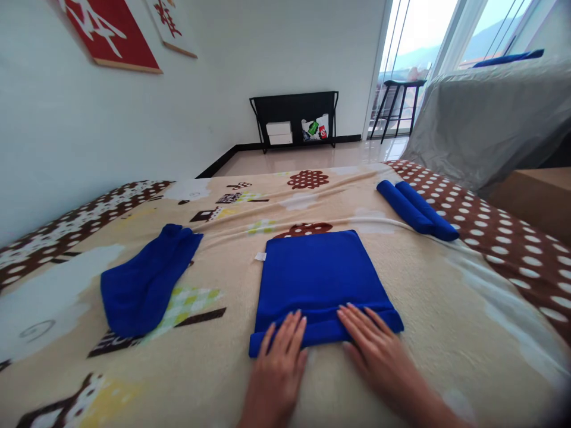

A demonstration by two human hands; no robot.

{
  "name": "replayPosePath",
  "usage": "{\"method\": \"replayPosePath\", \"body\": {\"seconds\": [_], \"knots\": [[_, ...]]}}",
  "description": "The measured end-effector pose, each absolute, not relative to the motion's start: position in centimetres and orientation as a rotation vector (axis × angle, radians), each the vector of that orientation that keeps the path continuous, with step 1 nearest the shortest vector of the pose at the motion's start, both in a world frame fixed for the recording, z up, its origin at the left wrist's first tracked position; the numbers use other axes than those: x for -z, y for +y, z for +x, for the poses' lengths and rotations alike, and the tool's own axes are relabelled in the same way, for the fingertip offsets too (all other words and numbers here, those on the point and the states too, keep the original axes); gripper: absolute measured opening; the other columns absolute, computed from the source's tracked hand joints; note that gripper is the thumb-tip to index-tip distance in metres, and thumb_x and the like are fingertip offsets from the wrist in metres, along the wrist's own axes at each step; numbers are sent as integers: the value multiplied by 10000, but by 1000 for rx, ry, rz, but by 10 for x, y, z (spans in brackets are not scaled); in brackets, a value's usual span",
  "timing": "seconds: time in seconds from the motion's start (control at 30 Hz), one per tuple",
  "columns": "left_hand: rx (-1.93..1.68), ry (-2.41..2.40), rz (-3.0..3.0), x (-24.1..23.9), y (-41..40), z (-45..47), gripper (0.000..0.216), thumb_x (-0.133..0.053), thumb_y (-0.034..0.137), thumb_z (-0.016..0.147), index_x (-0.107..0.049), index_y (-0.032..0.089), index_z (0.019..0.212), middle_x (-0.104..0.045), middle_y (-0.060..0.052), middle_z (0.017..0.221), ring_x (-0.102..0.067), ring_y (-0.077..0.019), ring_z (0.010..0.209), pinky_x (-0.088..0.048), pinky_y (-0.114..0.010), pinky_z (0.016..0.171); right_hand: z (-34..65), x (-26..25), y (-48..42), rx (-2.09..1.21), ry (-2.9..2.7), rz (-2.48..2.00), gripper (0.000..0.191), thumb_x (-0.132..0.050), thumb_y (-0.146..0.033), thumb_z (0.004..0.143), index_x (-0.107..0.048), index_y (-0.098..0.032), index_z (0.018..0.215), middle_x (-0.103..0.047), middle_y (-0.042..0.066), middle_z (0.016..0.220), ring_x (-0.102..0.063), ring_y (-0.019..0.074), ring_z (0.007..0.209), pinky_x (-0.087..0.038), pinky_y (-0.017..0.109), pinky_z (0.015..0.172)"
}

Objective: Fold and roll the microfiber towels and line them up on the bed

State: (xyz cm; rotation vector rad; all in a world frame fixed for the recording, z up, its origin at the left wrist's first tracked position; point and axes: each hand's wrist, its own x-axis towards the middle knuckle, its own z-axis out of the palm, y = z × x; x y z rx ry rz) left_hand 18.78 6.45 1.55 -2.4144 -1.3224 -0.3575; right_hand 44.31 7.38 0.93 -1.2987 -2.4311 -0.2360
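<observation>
A blue cloth (316, 270) lies flat in front of me, its near edge rolled into a thick band and a small white tag at its left side. My left hand (281, 356) rests on the left part of that roll, fingers stretched forward. On the right part lies my right hand (375, 339), its fingers also extended over the band. Neither hand is closed around the fabric. To the left sits a crumpled blue cloth (145, 285), loosely folded. Two rolled blue cloths (417, 208) lie side by side at the far right.
Everything lies on a patterned blanket (214, 380) with a brown polka-dot border. Beyond it stand a black rack (294, 107) with white boxes and a dark stool (397, 101). At right are a plastic-covered piece of furniture (491, 107) and a cardboard box (535, 196).
</observation>
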Motion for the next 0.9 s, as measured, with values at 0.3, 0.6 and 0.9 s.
{"method": "replayPosePath", "body": {"seconds": [0.3,0.6,0.9], "knots": [[514,-1506,-2285,-20,61,175,602,-448,168,918,-327,206,1506,-502,-77,1465,-461,-246,1354,-64,-516,1198,463,-17,71,355,-2333,-1386,543,-472,-279,965,-374,-163,1486,-410,40,1508,-342,209,1423,-231,435,1178],[242,-1553,-2401,-19,81,169,563,-428,374,979,-292,263,1514,-442,-16,1516,-427,-199,1379,-326,-425,1110,477,-1,86,255,-2350,-1528,559,-426,-416,995,-336,-207,1506,-426,34,1498,-414,204,1380,-335,447,1116],[468,-1262,-2497,-38,61,131,571,-506,134,883,-418,169,1446,-570,-96,1406,-482,-211,1338,-270,-393,1144,508,-16,67,268,-2312,-1426,503,-473,-247,949,-440,-231,1450,-508,63,1441,-482,230,1316,-348,433,1078]]}}
